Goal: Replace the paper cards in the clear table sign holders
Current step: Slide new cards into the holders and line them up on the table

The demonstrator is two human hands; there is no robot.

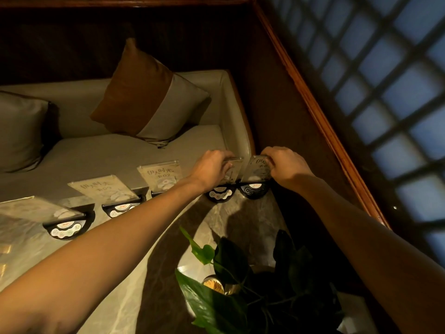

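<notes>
Several clear sign holders on black round bases stand in a row along the far edge of the marble table point(252, 220). My left hand point(212, 168) grips the top of one holder point(232, 172) near the right end. My right hand point(286, 165) grips the top of the rightmost holder point(256, 171), whose card shows handwritten characters. Further left stand a holder with a card reading "02" point(161, 175), another holder point(106, 189), and a leftmost holder point(41, 209) tilted flat toward me. The cards inside the two held holders are partly hidden by my fingers.
A leafy green plant point(240, 280) stands on the table close to me, between my forearms. Behind the table is a grey bench seat point(108, 153) with a brown-and-grey cushion point(147, 92). A wooden ledge and a lattice window point(385, 80) run along the right.
</notes>
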